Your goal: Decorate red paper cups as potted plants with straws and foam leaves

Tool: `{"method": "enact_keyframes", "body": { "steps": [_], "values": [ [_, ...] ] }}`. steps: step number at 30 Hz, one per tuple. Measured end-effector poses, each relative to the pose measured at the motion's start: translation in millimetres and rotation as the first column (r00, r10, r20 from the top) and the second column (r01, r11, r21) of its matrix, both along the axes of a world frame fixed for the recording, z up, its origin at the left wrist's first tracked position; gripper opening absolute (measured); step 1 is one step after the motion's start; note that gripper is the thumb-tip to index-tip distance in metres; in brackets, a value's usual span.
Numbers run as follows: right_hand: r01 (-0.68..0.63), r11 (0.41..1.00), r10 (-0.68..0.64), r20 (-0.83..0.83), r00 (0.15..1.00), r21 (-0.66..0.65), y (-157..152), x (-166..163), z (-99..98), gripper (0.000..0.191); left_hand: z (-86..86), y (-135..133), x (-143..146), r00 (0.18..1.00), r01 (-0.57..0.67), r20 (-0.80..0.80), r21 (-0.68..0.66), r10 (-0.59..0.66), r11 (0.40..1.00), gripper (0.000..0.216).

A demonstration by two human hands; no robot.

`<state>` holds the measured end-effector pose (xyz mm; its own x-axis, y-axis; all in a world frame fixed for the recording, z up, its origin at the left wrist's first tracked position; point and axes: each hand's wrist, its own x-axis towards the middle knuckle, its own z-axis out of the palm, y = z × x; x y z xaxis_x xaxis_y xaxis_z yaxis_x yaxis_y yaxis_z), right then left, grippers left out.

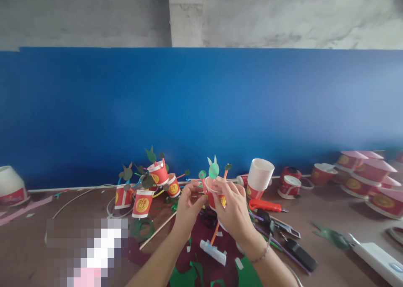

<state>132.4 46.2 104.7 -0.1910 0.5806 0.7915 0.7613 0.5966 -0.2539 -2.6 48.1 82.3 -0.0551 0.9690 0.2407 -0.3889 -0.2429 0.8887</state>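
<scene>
A small red paper cup (213, 201) is held between my two hands in the middle of the table's far half. Green paper cutouts (213, 170) shaped like a round head with two pointed ears rise above it. A pink straw (204, 185) and an orange straw (226, 175), tipped with green paper discs, stick out at its sides. My left hand (189, 205) has thumb and fingers curled at the cup's left side, beside the pink straw. My right hand (232, 205) grips the cup's right side, its fingers over the rim and partly hiding the front.
Decorated cups (142, 203) cluster at the left, and stacked white-and-red cups (260, 175) stand at the right. A glue tube (213, 252), an orange cutter (266, 205), keys with a black fob (300, 253), and green paper scraps (185, 276) lie around. A blue panel (201, 110) stands behind.
</scene>
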Motion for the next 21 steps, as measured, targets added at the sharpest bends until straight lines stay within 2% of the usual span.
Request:
{"method": "enact_keyframes", "body": {
  "steps": [4, 8, 11, 15, 19, 21],
  "values": [
    [-0.051, 0.998, 0.052, 0.033, 0.998, -0.04, -2.6, -1.4, 2.1, 0.024, -0.4, 0.8, -1.3, 0.999, -0.018, -0.033, -0.024, 0.018, 1.0, 0.025],
    [-0.121, 0.99, 0.126, 0.071, 0.99, -0.069, -5.4, -3.9, 3.7, 0.023, -0.1, 1.7, -2.3, 1.0, -0.014, -0.021, -0.068, 0.012, 0.998, 0.023],
    [-0.124, 0.991, 0.127, 0.052, 0.991, -0.049, -6.0, -5.5, 2.8, 0.02, -0.6, 3.2, -2.8, 1.0, -0.014, -0.012, -0.076, 0.013, 0.997, 0.023],
    [-0.076, 0.997, 0.077, 0.038, 0.996, -0.015, -5.2, -5.3, 1.3, 0.019, 0.3, 4.3, -3.7, 0.999, -0.025, -0.028, -0.057, 0.023, 0.998, 0.036],
    [-0.038, 0.998, 0.037, -0.013, 0.999, -0.049, -4.5, -5.1, 1.0, 0.024, 0.4, 0.0, -1.1, 0.985, 0.148, -0.096, 0.026, -0.145, 0.989, 0.055],
    [-0.055, 0.996, 0.053, -0.039, 0.998, -0.064, -5.5, -6.4, 1.3, 0.026, -2.2, -2.7, 2.5, 0.971, 0.178, -0.17, 0.057, -0.167, 0.982, 0.066]
  ]
}}
